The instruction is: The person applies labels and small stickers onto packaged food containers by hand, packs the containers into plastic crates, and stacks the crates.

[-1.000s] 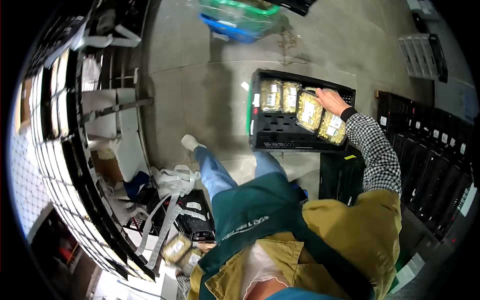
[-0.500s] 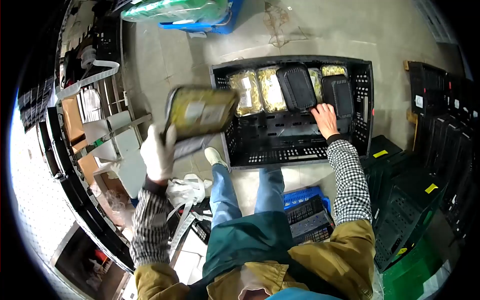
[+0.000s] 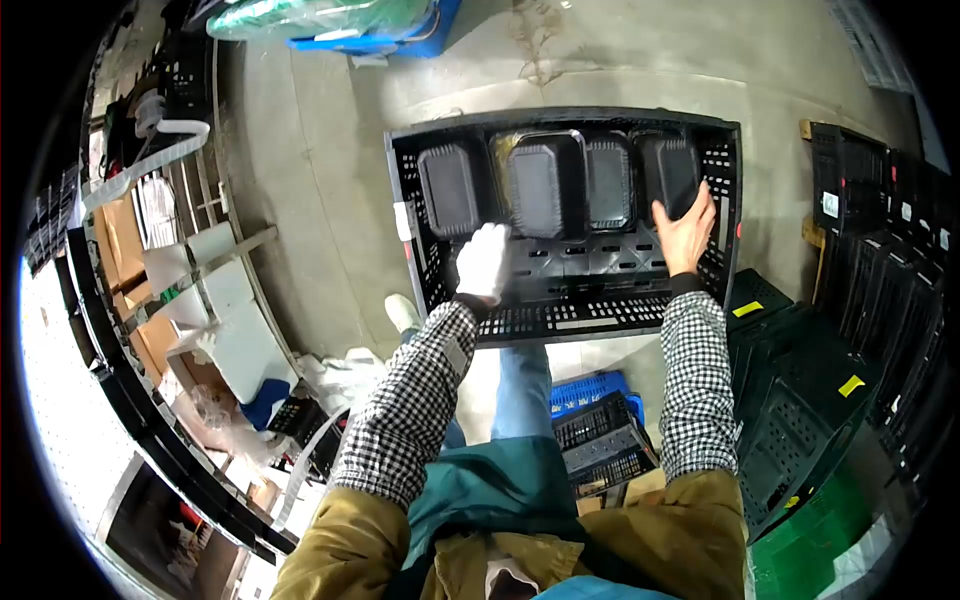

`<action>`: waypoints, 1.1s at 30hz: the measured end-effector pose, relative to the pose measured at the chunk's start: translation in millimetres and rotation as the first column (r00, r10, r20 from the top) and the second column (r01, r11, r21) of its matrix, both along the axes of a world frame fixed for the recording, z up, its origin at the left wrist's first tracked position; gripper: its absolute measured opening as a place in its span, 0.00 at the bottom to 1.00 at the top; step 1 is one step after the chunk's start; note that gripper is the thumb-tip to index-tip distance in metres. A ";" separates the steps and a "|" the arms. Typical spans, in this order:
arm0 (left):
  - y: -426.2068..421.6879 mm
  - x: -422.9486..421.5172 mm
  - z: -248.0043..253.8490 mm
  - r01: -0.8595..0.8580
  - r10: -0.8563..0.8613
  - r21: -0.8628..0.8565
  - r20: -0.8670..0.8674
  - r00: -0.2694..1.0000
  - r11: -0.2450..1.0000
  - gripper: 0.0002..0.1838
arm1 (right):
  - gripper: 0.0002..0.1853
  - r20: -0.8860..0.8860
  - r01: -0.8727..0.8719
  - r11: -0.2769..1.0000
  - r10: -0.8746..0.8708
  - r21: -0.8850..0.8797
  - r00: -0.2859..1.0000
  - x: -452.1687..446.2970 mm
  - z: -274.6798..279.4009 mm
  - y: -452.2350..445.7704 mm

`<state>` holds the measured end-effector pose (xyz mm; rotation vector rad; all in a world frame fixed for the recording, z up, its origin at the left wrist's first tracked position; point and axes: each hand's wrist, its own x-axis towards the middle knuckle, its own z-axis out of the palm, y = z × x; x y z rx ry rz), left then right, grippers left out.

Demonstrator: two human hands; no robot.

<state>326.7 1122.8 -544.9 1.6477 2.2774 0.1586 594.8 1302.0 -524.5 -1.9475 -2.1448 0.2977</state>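
A large black crate holds a row of black trays, bottoms up, along its far side. The leftmost tray lies just beyond my left hand, which wears a white glove and has its fingers drawn together at the tray's near edge; whether it grips is hidden. My bare right hand has thumb and fingers around the near end of the rightmost tray. Between them, a middle tray rests tilted against another black tray. A bit of yellowish content shows behind the middle tray.
Stacked black crates with yellow labels stand at the right. A blue crate and a black one lie near my legs. Shelving with boxes runs along the left. A blue bin with green plastic is at the top.
My left hand has moved right into the crate, and the pack it carried is no longer in it. More trays now lie bottoms up. My right hand has shifted onto the rightmost tray.
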 end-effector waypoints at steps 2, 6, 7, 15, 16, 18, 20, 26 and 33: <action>12.7 3.0 8.7 0.005 -0.001 -0.054 0.071 0.997 0.999 0.14 | 0.43 -0.031 -0.026 0.994 0.029 0.105 0.999 -9.5 5.4 1.8; 18.4 12.7 27.7 -0.277 0.235 0.101 0.311 0.921 0.955 0.22 | 0.41 -0.147 -0.067 0.990 0.085 0.123 0.985 -58.3 20.3 -43.4; 20.4 16.8 31.9 -0.378 0.345 -0.003 0.413 0.843 0.926 0.30 | 0.39 -0.293 -0.146 0.987 0.161 0.073 0.943 -78.4 20.2 -58.2; 23.4 35.4 39.3 -0.557 0.353 -0.055 0.824 0.443 0.829 0.35 | 0.21 -0.409 -0.348 0.920 0.252 -0.180 0.877 -158.7 18.7 -105.6; 21.5 37.8 58.8 -0.468 0.321 -0.005 0.734 0.598 0.884 0.33 | 0.21 -0.499 -0.326 0.925 0.192 -0.195 0.845 -159.2 12.9 -104.3; 11.1 36.8 40.6 -0.479 0.325 -0.023 0.763 0.559 0.877 0.31 | 0.25 -0.402 -0.350 0.901 0.230 -0.256 0.886 -145.8 10.7 -101.2; 1.4 25.6 43.9 -0.451 0.296 -0.004 0.759 0.579 0.893 0.27 | 0.29 -0.304 -0.380 0.894 0.304 -0.237 0.903 -141.9 12.3 -96.0; -103.0 -47.7 127.3 -0.306 0.338 -0.185 0.736 0.586 0.934 0.20 | 0.16 -0.344 -0.434 0.886 0.362 -0.161 0.866 -163.9 71.1 -90.6; -369.8 -168.9 224.3 -0.758 0.704 -0.051 0.416 0.576 0.651 0.17 | 0.10 -0.350 -0.749 0.530 0.668 -0.397 0.657 -264.8 181.1 -132.3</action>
